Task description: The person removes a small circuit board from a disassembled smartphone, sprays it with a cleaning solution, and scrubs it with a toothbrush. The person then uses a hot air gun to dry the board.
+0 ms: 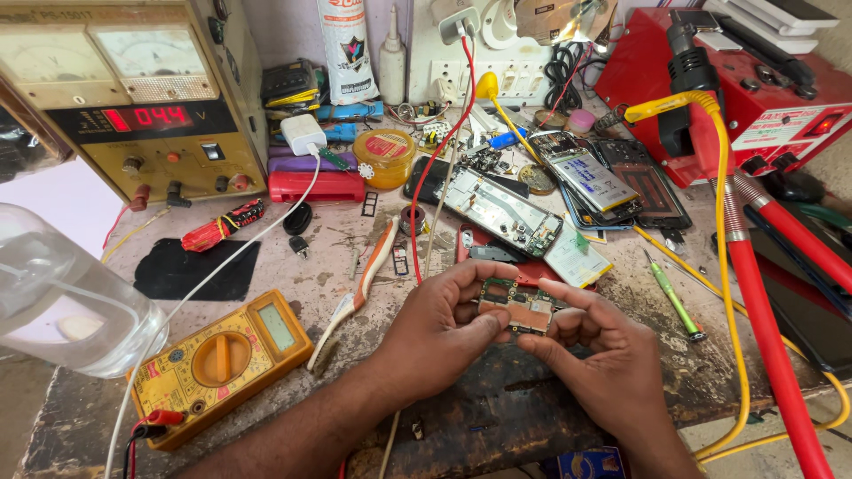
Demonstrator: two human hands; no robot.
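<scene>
Pinching the small circuit board (517,308) by its edges, your left hand (441,328) and right hand (603,359) hold it above the bench's six o'clock edge; it looks light, stiff, fragile, so avoid the components.

**Screens, labels and packages on my bench**

Far left I see a beige power supply (133,89) with two pale analogue dial faces and a black strip display (146,118) glowing red. Near left lies my yellow multimeter (217,364), its small grey screen (277,327) blank. At the far middle a white pouch (346,49) with red and dark printing stands upright. Beside it sits a round amber tub (383,156) with a red label. Far right, a red machine (754,89) carries a white label (770,127). Right of centre, phone screens (593,180) lie flat, one pale, one dark.
</scene>
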